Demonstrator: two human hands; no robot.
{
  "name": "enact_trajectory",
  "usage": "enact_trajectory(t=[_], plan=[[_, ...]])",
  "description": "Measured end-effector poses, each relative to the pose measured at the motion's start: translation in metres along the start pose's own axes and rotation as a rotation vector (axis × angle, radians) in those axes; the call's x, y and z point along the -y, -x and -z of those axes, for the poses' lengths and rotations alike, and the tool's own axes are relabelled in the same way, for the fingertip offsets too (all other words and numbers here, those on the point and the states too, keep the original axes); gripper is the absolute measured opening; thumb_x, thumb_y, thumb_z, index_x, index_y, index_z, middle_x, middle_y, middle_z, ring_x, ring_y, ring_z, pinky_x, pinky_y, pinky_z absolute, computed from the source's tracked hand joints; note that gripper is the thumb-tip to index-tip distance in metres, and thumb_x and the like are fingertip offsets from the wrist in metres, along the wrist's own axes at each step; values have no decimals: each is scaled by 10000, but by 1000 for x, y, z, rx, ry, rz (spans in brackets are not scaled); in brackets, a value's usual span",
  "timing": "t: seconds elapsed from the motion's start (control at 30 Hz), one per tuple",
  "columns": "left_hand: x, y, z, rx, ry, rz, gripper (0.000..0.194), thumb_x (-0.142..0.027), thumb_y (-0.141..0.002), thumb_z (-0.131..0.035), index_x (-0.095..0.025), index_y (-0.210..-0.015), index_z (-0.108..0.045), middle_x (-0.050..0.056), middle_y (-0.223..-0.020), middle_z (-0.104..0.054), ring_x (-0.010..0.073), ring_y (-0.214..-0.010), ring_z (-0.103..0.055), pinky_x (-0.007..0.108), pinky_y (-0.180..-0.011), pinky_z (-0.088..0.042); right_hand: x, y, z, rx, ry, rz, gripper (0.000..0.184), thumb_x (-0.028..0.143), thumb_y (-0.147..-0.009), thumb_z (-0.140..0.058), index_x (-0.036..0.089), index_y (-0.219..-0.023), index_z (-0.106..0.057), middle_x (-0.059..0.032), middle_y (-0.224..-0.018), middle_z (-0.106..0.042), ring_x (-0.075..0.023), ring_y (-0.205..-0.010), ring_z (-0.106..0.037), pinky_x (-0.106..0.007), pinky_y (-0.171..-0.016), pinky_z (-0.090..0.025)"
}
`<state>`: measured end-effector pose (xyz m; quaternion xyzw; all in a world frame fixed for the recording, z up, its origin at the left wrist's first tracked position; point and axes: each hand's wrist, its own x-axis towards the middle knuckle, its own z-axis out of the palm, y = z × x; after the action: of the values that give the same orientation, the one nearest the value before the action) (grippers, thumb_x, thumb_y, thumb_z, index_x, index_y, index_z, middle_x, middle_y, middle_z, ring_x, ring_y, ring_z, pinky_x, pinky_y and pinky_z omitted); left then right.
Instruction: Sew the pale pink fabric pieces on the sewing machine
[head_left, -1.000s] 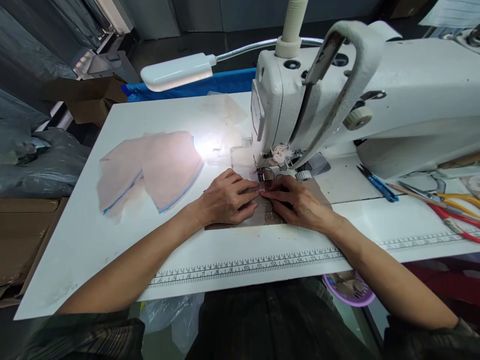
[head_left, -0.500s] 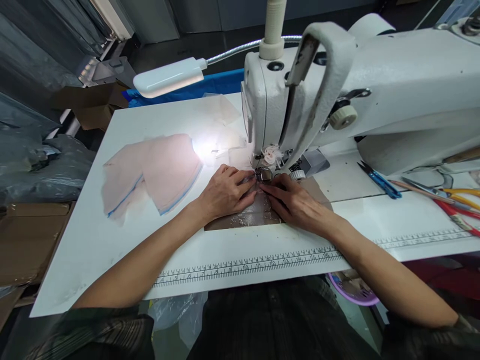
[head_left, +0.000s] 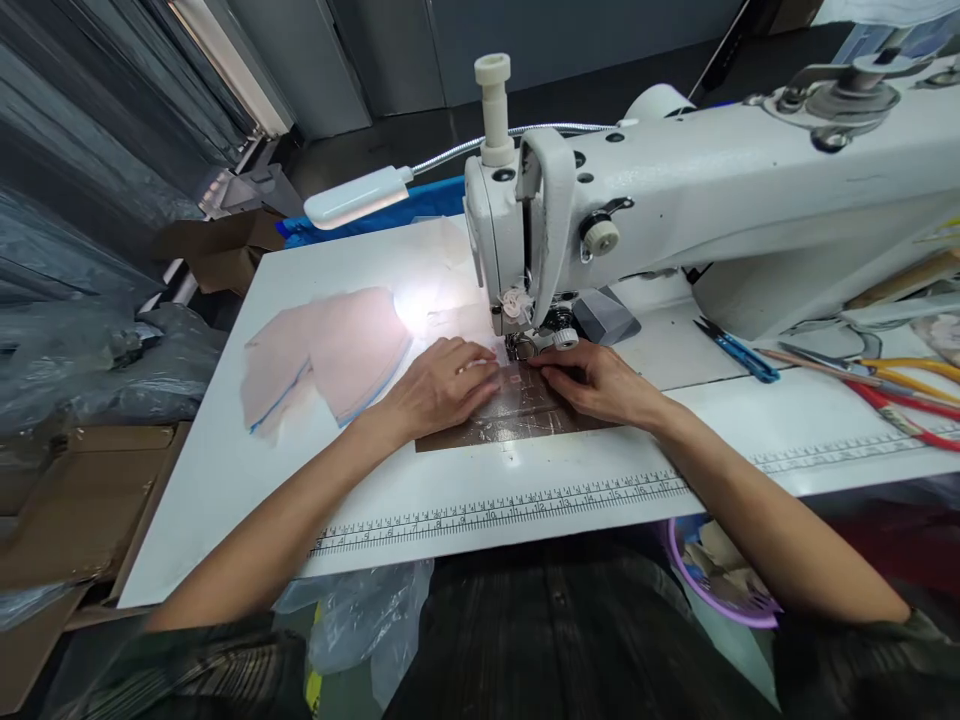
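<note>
My left hand (head_left: 448,388) lies flat with fingers stretched out on thin sheer fabric (head_left: 491,345), just left of the sewing machine's presser foot (head_left: 520,346). On the other side of the foot, my right hand (head_left: 600,382) has its thumb and fingertips drawn together low at the plate. What they pinch is too small to make out. Beneath both hands is a brown, shiny plate (head_left: 517,425) with bits of thread on it. The white sewing machine (head_left: 555,230) stands over the work, and its needle area is partly hidden.
Pale pink fabric pieces (head_left: 352,340) with blue edges lie at left under a lit lamp (head_left: 360,198). Blue thread snips (head_left: 739,350), yellow-handled scissors (head_left: 911,378) and a red-handled tool (head_left: 892,405) lie right. A printed ruler (head_left: 525,508) runs along the front edge. A purple basket (head_left: 679,560) stands below.
The view has shifted, showing more of the machine. My right hand has moved a little away from my left, and more of the brown plate shows between them. My left hand stays beside the foot.
</note>
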<state>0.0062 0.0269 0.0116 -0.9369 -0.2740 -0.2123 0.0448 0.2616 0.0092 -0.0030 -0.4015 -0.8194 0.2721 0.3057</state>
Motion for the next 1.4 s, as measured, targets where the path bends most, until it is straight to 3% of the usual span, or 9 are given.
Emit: enact_trajectory(t=[0.1,0.2,0.4,0.5,0.63,0.77,0.93,1.13,1.4], plan=[[-13,7,6,49,182,-33,161,-220,-936,-548,-146,-1006,-673,101,-1000,-699,177,-853,-635,357,-761,-530,2,-1,2,-48,-9,-21,270,191,-884,-510,162,-1032,-734,-76,-933,-708,-196,-842,-647,-321,-778,-529],[-20,15,5,67,336,-25,153,-259,-917,-595,-151,-963,-693,89,-972,-709,171,-876,-654,341,-774,-539,4,-3,4,-44,-5,-48,270,188,-872,-508,160,-1011,-738,-73,-947,-709,-180,-793,-639,-302,-740,-519],[-21,19,-3,58,395,71,155,-267,-918,-605,-173,-874,-720,76,-956,-717,166,-877,-663,343,-780,-520,7,-18,16,211,75,-111,262,183,-867,-501,146,-971,-739,-60,-918,-714,-158,-717,-620,-255,-636,-467],[-22,18,-4,57,395,93,160,-256,-927,-593,-172,-869,-716,70,-943,-723,163,-870,-664,351,-785,-511,5,-24,18,275,129,-143,254,155,-848,-507,159,-950,-740,-54,-877,-706,-154,-691,-605,-249,-621,-452],[-24,19,-6,-41,393,102,138,-221,-931,-587,-160,-890,-704,69,-934,-729,156,-852,-668,360,-790,-516,-1,-19,11,170,66,-132,246,167,-850,-510,165,-959,-730,-49,-881,-695,-147,-694,-598,-244,-624,-453],[-25,20,-8,-122,369,100,104,-235,-909,-626,-167,-888,-701,77,-963,-736,160,-854,-679,370,-793,-531,-9,-7,-1,94,71,39,323,193,-888,-489,183,-1125,-709,-73,-972,-670,-148,-731,-591,-284,-723,-495],[-26,20,-13,-76,352,49,106,-234,-917,-612,-186,-889,-703,64,-979,-752,165,-878,-697,367,-786,-544,-17,-4,-9,120,122,187,374,168,-906,-477,206,-1224,-671,-105,-1066,-608,-190,-903,-601,-359,-866,-518],[-26,20,-16,-75,273,-36,94,-199,-916,-609,-181,-892,-699,46,-947,-762,145,-774,-688,348,-738,-530,-17,-3,-11,97,153,199,367,156,-901,-485,197,-1205,-687,-123,-1081,-573,-211,-950,-584,-387,-893,-529],[-29,19,-7,-28,187,-125,115,-223,-910,-583,-170,-914,-686,50,-954,-756,162,-823,-684,334,-733,-522,-17,-1,-10,101,167,243,359,192,-901,-495,229,-1199,-692,-111,-1058,-565,-218,-984,-577,-404,-890,-541]])
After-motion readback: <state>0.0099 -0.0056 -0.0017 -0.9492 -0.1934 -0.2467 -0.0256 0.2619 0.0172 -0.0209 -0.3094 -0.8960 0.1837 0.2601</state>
